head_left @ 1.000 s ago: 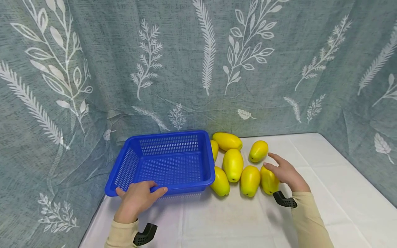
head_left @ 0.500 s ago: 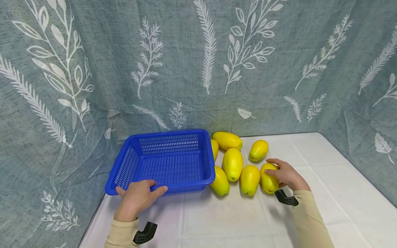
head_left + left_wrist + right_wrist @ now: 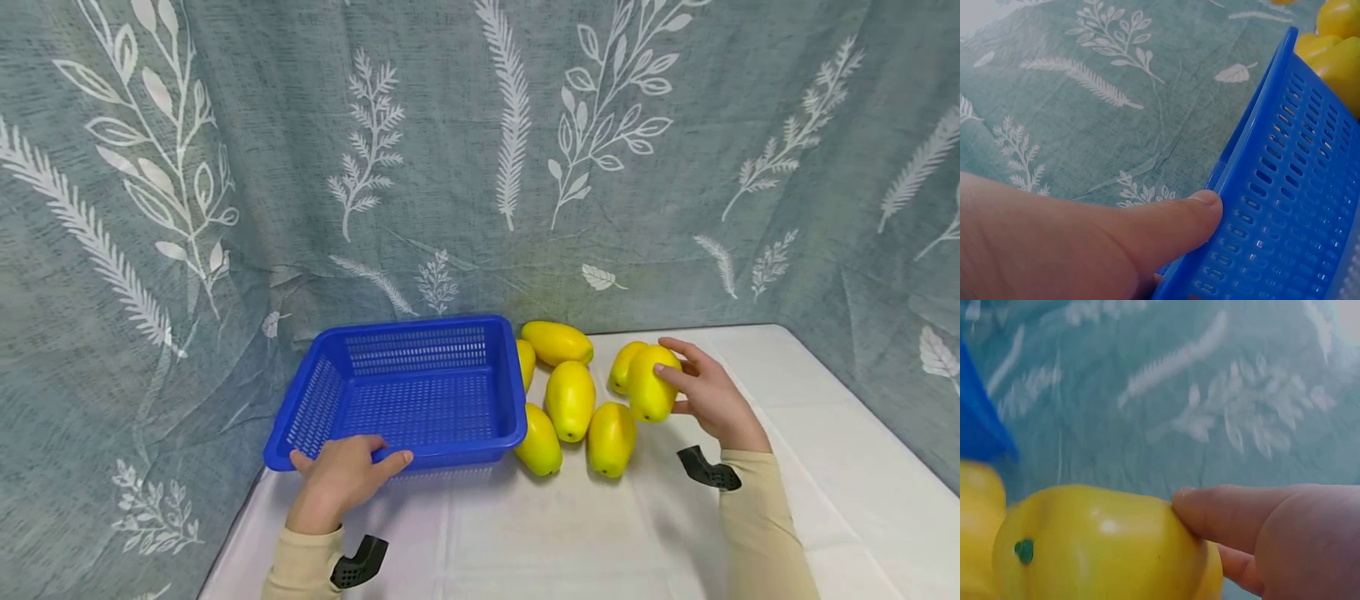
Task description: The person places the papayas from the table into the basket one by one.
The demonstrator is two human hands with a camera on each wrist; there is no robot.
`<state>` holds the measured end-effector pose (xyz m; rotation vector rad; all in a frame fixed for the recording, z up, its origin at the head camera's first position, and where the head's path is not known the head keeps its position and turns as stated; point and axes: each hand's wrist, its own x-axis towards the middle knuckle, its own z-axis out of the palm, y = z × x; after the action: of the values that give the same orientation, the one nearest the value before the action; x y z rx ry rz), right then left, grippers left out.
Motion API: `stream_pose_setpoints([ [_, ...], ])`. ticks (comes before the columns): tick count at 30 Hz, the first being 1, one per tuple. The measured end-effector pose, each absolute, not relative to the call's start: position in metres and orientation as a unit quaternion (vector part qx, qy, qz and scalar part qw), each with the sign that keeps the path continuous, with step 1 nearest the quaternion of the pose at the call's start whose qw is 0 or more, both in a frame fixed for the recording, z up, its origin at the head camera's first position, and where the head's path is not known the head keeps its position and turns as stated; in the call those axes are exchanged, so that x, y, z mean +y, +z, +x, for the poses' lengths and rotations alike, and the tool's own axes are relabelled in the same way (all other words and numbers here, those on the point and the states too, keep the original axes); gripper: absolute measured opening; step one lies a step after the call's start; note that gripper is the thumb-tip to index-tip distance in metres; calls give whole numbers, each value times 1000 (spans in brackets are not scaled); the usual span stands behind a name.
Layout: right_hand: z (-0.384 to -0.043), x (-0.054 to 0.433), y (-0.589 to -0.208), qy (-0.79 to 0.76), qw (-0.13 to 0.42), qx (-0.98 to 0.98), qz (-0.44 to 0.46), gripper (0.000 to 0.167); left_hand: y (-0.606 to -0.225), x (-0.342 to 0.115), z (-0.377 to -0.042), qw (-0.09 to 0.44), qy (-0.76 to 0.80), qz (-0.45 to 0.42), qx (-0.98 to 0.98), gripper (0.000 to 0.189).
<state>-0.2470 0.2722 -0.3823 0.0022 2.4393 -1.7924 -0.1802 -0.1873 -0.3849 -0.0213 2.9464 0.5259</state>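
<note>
The right hand (image 3: 712,396) has its thumb and fingers wrapped round a yellow fruit (image 3: 651,387), which sits just left of its palm. The fruit's long axis runs roughly away from the person in the head view, and in the right wrist view a green stub shows on the end away from the thumb. It looks raised over the worktop (image 3: 540,542), though by how much is hard to judge. The relation that matters most is sideways: the blue basket (image 3: 465,452) lies well to the left of this hand, with loose fruits (image 3: 571,400) between the two. A partly hidden fruit (image 3: 621,367) is just beyond the held one; whether they touch cannot be told. Another fruit (image 3: 611,442) lies left of the right hand and closer to the person. The left hand (image 3: 341,479) grips the basket's near rim, thumb pressed against it, its other fingers partly hidden; it is far from the held fruit, so the right is the nearer hand.
</note>
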Motion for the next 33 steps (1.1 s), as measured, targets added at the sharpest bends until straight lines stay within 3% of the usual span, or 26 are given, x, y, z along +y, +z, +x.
stream_pose_setpoints([
  [8,-273,141,-353,-679,100,724,-70,56,-385,-192,-179,79,176,-12,981,62],
  [16,-287,24,-388,-646,203,733,-65,57,-388,-188,-179,81,178,-5,981,59],
  [24,-283,-6,-408,-564,226,793,-34,51,-390,-185,-180,66,176,-3,982,54],
  [33,-284,5,-408,-583,238,775,-48,55,-389,-187,-181,59,176,1,983,47],
])
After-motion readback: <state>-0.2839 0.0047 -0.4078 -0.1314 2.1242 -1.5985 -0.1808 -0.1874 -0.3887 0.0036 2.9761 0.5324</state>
